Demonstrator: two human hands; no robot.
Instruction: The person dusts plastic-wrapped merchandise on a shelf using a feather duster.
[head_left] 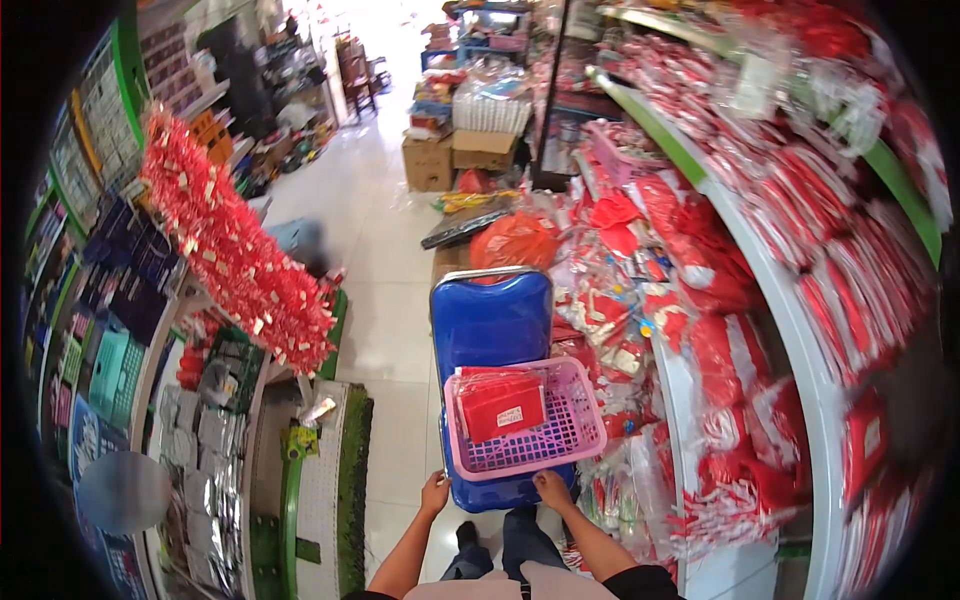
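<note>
A blue padded chair (492,306) stands in front of me, its back on the far side and its seat toward my legs. On the seat rests a pink plastic basket (586,418) with lattice sides. Flat red packs (490,420) in clear plastic lie in the basket, the top one bearing a white label. My left hand (436,494) is closed at the left edge of the seat. At the seat's near right part, my right hand (552,489) has its fingers curled, just below the basket's rim.
Shelves (790,300) packed with red and white bagged goods line the right side. Red tinsel (240,240) hangs over the left shelves. A tiled aisle (385,270) runs ahead on the left. Farther off are cardboard boxes (430,163) and an orange bag (514,242).
</note>
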